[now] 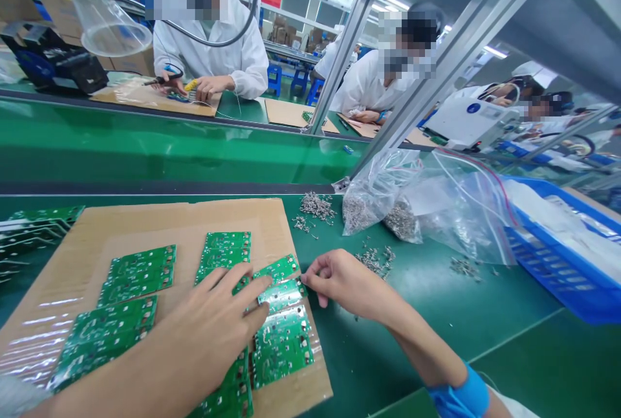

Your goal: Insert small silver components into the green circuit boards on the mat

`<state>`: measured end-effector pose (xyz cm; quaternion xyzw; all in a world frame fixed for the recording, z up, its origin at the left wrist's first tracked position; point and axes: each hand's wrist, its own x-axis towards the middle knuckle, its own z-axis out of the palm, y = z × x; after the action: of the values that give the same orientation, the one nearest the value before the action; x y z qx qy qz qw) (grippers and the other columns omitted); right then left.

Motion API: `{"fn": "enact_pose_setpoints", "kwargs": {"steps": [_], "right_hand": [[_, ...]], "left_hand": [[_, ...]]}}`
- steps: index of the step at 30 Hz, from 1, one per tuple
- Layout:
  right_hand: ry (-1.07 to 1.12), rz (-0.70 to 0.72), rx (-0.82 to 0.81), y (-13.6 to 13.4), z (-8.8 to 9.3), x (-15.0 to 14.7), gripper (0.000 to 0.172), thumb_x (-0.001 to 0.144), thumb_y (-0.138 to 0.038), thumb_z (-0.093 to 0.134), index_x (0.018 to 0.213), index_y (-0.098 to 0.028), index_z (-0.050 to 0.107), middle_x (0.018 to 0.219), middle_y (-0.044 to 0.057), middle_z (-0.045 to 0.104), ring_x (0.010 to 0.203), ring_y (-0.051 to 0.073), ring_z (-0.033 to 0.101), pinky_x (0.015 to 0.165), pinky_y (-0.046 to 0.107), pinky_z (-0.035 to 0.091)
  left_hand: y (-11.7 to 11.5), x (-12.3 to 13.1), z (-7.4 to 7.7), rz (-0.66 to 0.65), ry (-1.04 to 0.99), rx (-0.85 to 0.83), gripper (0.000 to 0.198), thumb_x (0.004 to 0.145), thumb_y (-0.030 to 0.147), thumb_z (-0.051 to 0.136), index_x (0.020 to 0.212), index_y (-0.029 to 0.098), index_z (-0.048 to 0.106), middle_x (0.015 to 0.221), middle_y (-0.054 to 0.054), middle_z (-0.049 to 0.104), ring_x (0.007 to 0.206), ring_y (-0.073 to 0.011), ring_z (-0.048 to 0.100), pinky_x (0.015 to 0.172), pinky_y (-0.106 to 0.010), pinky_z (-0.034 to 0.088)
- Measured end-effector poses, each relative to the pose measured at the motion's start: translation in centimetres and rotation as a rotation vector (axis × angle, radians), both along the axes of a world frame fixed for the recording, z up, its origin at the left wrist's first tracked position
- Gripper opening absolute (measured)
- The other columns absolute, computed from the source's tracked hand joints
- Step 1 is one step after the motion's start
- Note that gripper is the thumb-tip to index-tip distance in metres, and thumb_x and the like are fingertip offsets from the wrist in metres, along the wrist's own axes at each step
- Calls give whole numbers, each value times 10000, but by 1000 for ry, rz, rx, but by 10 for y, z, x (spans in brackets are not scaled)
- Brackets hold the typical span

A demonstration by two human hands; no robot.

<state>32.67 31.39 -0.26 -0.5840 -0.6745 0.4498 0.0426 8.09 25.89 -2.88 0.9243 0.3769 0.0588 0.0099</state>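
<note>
Several green circuit boards (138, 272) lie in rows on a taped cardboard sheet (145, 217) on the green bench. My left hand (218, 321) lies flat with fingers spread on the boards near the sheet's right side. My right hand (342, 282) pinches thumb and fingers together at the right edge of one board (281, 292); what the pinch holds is too small to make out. Small piles of loose metal parts (376, 259) lie just beyond the right hand.
Clear bags of metal parts (388, 201) and a larger zip bag (460, 211) lie at the back right, beside a blue crate (557, 269). More boards (33, 227) are stacked at left. A green conveyor (169, 146) runs behind; people in white coats work opposite.
</note>
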Motion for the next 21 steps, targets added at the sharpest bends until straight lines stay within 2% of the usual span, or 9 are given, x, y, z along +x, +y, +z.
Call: {"fn": "enact_pose_setpoints", "kwargs": {"steps": [6, 12, 16, 19, 21], "right_hand": [[-108, 42, 63, -1, 1, -5, 327, 924, -390, 549, 745, -161, 700, 550, 12, 698, 456, 107, 524, 496, 245, 349], [-165, 74, 116, -2, -2, -7, 302, 922, -368, 542, 735, -183, 691, 533, 8, 684, 475, 128, 566, 522, 261, 352], [-158, 62, 114, 9, 3, 1, 281, 923, -382, 562, 776, -185, 696, 554, 6, 680, 498, 147, 587, 523, 266, 369], [-249, -30, 353, 27, -1, 12, 174, 924, -291, 583, 993, -175, 693, 773, 41, 727, 630, 174, 634, 592, 280, 404], [-313, -16, 507, 38, -9, 19, 188, 908, -207, 600, 1079, -179, 671, 958, 78, 711, 755, 192, 648, 669, 290, 427]], "left_hand": [[-4, 1, -2, -30, 74, -88, 406, 775, 157, 683, 1174, 230, 702, 1195, -58, 706, 1179, -313, 539, 909, -415, 422], [-7, 1, -10, -17, 94, -119, 332, 793, 189, 682, 1119, 238, 725, 1211, -75, 697, 1133, -301, 540, 920, -415, 384], [-3, 1, -7, -25, 94, -155, 339, 769, 174, 689, 1099, 238, 731, 1194, -69, 694, 1132, -307, 535, 909, -419, 388], [3, 2, 0, -41, 89, -230, 358, 741, 162, 698, 1093, 225, 725, 1123, -53, 711, 1076, -295, 550, 872, -405, 403], [5, 3, 5, -39, 48, -218, 328, 761, 178, 686, 1085, 216, 721, 1070, -51, 715, 1056, -283, 556, 885, -404, 408]]}}
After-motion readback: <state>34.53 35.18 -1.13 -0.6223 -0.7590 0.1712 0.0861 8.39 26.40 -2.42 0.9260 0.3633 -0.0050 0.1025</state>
